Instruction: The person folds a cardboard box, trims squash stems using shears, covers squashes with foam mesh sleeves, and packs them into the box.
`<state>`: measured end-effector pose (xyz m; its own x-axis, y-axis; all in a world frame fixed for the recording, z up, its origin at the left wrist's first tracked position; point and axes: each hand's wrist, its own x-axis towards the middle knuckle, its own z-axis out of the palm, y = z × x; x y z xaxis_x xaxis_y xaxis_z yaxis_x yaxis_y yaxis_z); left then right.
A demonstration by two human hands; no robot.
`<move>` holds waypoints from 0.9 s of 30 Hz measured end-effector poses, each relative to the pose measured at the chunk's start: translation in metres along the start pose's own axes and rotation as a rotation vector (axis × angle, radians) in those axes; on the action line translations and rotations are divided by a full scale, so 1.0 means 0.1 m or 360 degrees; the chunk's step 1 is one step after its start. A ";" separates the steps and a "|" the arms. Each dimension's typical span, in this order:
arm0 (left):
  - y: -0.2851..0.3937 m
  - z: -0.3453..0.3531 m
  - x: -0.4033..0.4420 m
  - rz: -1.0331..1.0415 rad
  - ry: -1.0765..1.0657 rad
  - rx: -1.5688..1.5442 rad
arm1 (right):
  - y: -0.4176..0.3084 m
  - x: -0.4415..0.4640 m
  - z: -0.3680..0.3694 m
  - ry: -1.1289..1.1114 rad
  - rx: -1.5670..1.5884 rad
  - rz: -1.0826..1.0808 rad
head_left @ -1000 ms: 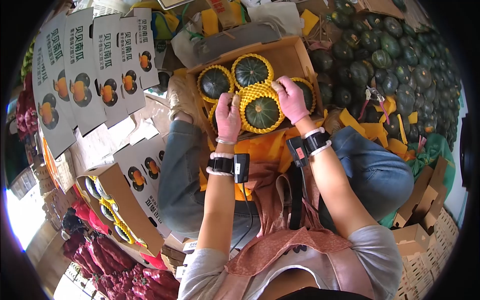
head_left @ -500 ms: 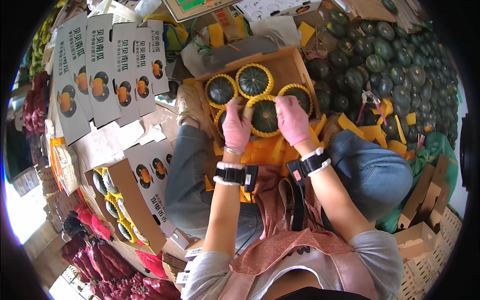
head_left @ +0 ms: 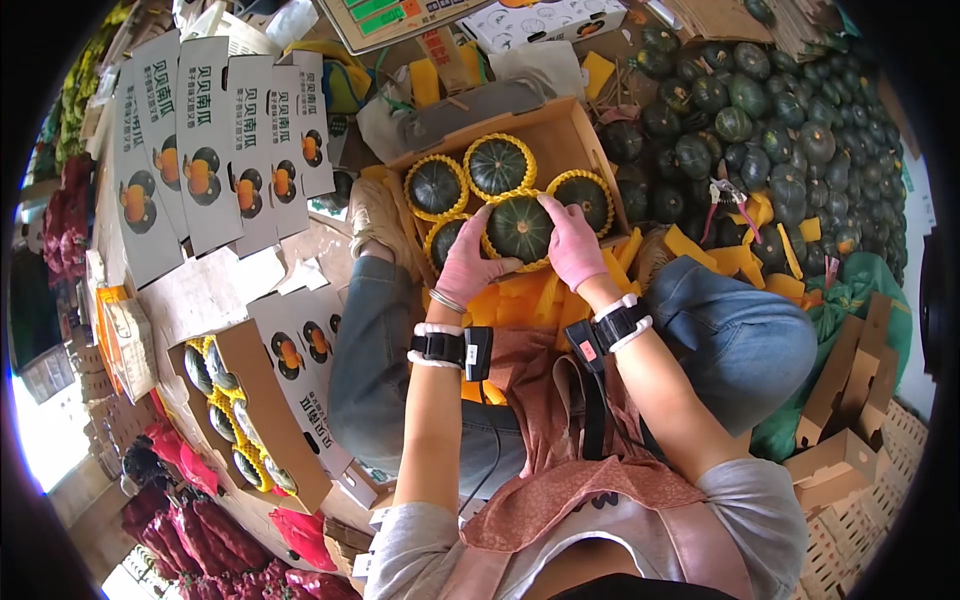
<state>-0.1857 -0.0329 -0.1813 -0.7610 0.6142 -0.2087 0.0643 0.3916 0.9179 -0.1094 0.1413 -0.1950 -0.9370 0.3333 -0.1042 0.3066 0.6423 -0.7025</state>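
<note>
Both my hands wear pink gloves. My left hand (head_left: 474, 262) and my right hand (head_left: 574, 240) grip opposite sides of a dark green pumpkin (head_left: 522, 228) with a yellow foam net around its edge. This pumpkin is at the near side of an open cardboard box (head_left: 572, 135). Behind it in the box lies a netted pumpkin (head_left: 497, 166), with another (head_left: 435, 187) at the back left. One more (head_left: 582, 202) sits to the right, and a partly hidden one (head_left: 446, 240) is beside my left hand. Yellow foam (head_left: 510, 306) lies below the box.
A large heap of pumpkins (head_left: 790, 150) fills the right, with red-handled shears (head_left: 727, 192) on it. Printed white cartons (head_left: 207, 150) stand at the left, above a box of netted pumpkins (head_left: 250, 410). A scale (head_left: 400, 18) is at the top; cut cardboard (head_left: 835, 470) lies lower right.
The yellow net has been drawn down off the top of the near pumpkin to its edge. My left hand has spread round the pumpkin's lower left side. The view has shifted a little.
</note>
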 end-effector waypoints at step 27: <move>0.17 0.29 1.33 -0.0171 0.0099 0.1237 | 0.09 1.25 -0.38 0.0783 0.0063 -0.0661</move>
<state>-0.2671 0.0756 -0.2032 -0.8219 0.5152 -0.2428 0.4039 0.8278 0.3894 -0.2176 0.2149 -0.1876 -0.7871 0.3462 0.5105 -0.0802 0.7632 -0.6412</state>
